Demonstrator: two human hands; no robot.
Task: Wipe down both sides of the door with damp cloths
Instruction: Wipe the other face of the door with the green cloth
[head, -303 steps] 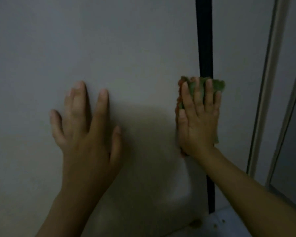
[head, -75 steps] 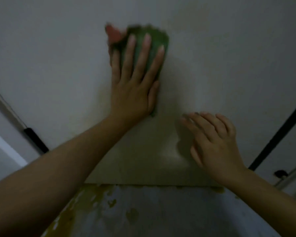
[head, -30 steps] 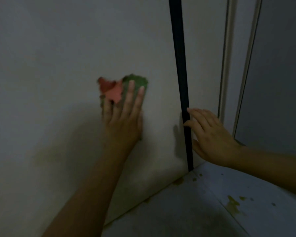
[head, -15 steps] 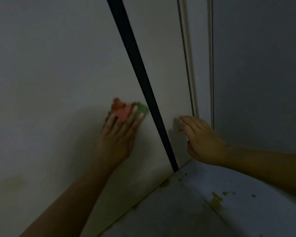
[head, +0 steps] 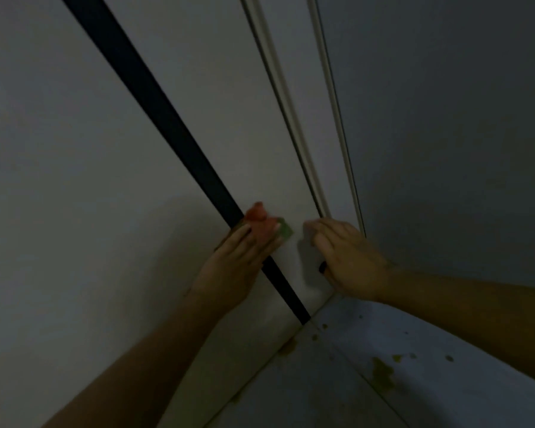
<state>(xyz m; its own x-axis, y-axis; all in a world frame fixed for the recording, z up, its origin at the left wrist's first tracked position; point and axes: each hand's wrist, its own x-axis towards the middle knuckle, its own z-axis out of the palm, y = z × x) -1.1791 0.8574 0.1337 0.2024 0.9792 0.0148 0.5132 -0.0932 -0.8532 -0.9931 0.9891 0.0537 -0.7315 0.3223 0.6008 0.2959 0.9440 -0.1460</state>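
Low on the door (head: 74,180), the left hand (head: 241,257) presses a red-and-green cloth (head: 260,216) flat, fingers straight, across the dark edge strip (head: 167,118); the right hand (head: 349,261) rests loosely curled, holding nothing (dim light), so I'd guess the wiping is still mid-way

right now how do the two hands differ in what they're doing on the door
The left hand presses a red and green cloth flat, over the black strip; the right hand holds no cloth. The left hand's fingers lie straight; the right hand's fingers bend, tips against the pale panel. Both sit low, near the stained floor.
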